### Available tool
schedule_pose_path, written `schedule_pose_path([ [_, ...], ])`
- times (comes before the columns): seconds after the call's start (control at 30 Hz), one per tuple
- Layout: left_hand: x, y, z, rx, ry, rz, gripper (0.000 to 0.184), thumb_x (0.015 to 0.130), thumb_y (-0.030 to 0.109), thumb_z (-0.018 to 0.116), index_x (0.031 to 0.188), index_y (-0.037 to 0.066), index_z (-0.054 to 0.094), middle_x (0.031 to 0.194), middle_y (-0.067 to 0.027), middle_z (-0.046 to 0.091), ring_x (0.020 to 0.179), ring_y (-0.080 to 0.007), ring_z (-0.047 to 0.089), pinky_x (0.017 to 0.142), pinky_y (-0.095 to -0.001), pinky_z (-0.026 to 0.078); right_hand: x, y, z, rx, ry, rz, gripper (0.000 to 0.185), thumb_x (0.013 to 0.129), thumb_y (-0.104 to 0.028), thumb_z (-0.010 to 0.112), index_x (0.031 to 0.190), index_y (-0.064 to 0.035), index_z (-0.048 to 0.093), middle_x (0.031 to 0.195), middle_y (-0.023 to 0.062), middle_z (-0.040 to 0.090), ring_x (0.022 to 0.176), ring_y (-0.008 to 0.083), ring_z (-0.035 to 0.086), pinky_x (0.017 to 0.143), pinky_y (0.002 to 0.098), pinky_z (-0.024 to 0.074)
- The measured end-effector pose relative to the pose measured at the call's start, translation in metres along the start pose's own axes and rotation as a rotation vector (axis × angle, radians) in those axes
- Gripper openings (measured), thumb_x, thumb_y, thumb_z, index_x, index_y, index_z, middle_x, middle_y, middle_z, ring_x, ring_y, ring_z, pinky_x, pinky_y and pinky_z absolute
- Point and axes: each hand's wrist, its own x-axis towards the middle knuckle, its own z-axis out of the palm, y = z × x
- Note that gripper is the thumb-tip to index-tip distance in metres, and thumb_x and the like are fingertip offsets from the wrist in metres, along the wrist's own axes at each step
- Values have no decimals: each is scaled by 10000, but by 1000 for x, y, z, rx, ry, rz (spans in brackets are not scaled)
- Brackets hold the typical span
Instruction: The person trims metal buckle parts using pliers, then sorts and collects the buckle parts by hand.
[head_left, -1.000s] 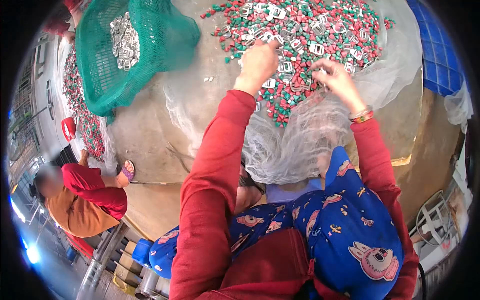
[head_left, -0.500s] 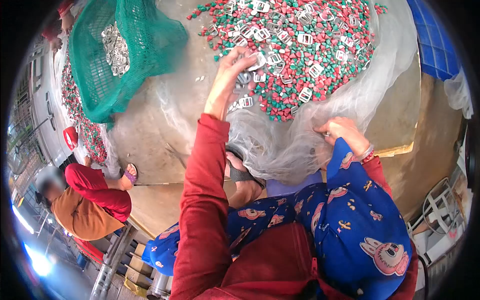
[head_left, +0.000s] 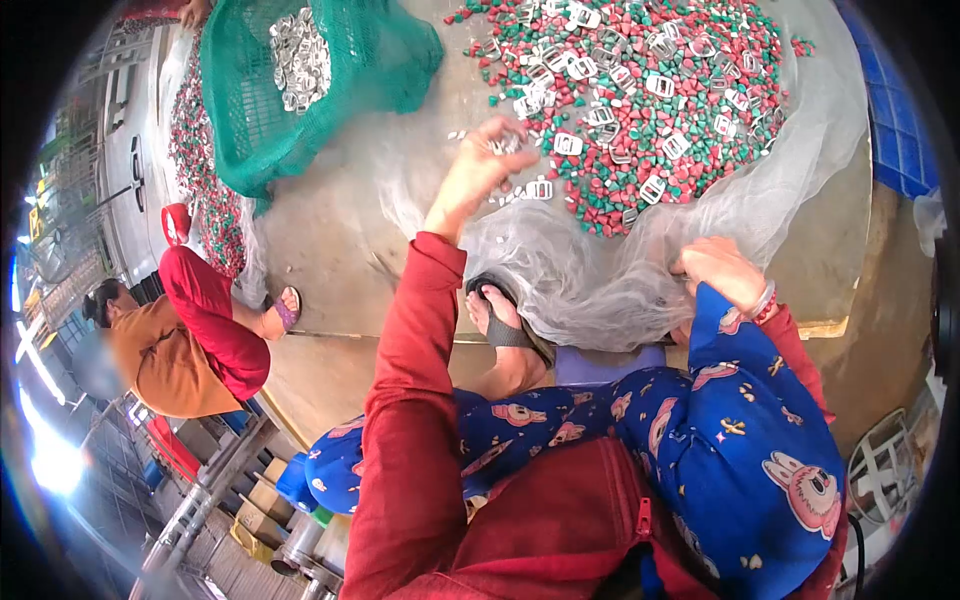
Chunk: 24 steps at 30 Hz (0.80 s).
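Note:
My left hand is closed around silvery metal buckles, held just off the left edge of a pile of small red and green pieces. How many buckles it holds is hidden by the fingers. More buckles lie scattered over the pile, one just beside my hand on the bare surface. Near my right knee, my right hand is closed by the edge of a white mesh net. What its fingers grip, if anything, is hidden.
A green mesh basket with a heap of buckles stands at the upper left. Beyond it lies another red and green pile. A co-worker in brown sits at left. A blue crate is at upper right.
The view has shifted, so the scene sits further right. My left hand has drawn back leftward from the pile with buckles in it. My right hand stays by the net's edge.

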Motion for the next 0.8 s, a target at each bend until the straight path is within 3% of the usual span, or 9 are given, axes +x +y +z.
schedule_pose_path([
  [0.07, 1, -14, 9, 673, 77, 120, 255, 733, 190, 727, 939, 113, 597, 817, -117, 642, 764, -255, 645, 622, -348, 501, 1, 4, 4, -98, 10, 16, 184, 676, -130, 579, 850, -80, 543, 734, 78, 514, 759, 296, 531, 687, 405, 398],
  [0.1, -2, -12, 14, 734, 90, 98, 323, 701, 241, 747, 954, 111, 593, 856, -168, 626, 776, -368, 629, 712, -430, 493, 2, 5, 5, -146, 13, 26, 187, 684, -129, 580, 862, -79, 555, 738, 81, 522, 767, 297, 534, 693, 410, 404],
  [0.2, 0, -30, 20, 793, 223, 137, 330, 711, 247, 746, 971, 124, 586, 868, -140, 629, 789, -363, 636, 700, -444, 501, 33, -12, -19, -204, -98, 278, 202, 720, -126, 608, 910, -59, 608, 802, 119, 596, 800, 330, 567, 702, 425, 439],
  [0.3, -4, -43, 38, 974, 136, 55, 367, 685, 239, 757, 991, 136, 582, 901, -117, 626, 828, -328, 627, 711, -428, 499, 63, -7, -34, -291, 117, 319, 196, 773, -173, 619, 915, -38, 618, 836, 136, 619, 804, 330, 588, 708, 424, 452],
  [0.4, -18, -69, 53, 1124, 209, 247, 425, 664, 211, 757, 1032, 157, 554, 937, -98, 596, 880, -327, 608, 699, -430, 505, 113, 13, -25, -222, 254, 242, 215, 804, -208, 625, 918, -27, 627, 855, 143, 626, 798, 326, 605, 711, 429, 461],
  [0.53, -26, -66, 60, 1042, 260, 256, 330, 703, 124, 718, 992, 143, 562, 920, -78, 607, 848, -325, 609, 654, -415, 506, 173, 36, 23, -401, 343, 75, 175, 818, -159, 588, 901, -6, 599, 797, 150, 583, 812, 326, 616, 697, 425, 500],
  [0.63, -7, -49, 60, 551, 524, 174, 226, 729, 133, 711, 918, 114, 587, 812, -86, 636, 724, -272, 633, 633, -370, 494, 196, 50, 41, -466, 257, 135, 122, 789, -109, 569, 858, -11, 593, 828, 175, 579, 750, 338, 630, 631, 429, 513],
  [0.73, 14, -6, 40, -94, 445, 62, 188, 739, 184, 720, 847, 90, 600, 693, -83, 636, 586, -185, 614, 595, -313, 480, 193, 47, 41, -318, 316, 145, 156, 791, -145, 579, 894, -40, 630, 829, 159, 605, 763, 330, 630, 660, 429, 509],
  [0.8, 31, 15, 22, 369, 525, 158, 200, 732, 185, 724, 857, 83, 605, 680, -69, 634, 556, -135, 590, 573, -290, 476, 186, 42, 27, -202, 369, 259, 188, 796, -174, 585, 927, -61, 657, 823, 153, 629, 765, 324, 632, 670, 422, 503],
])
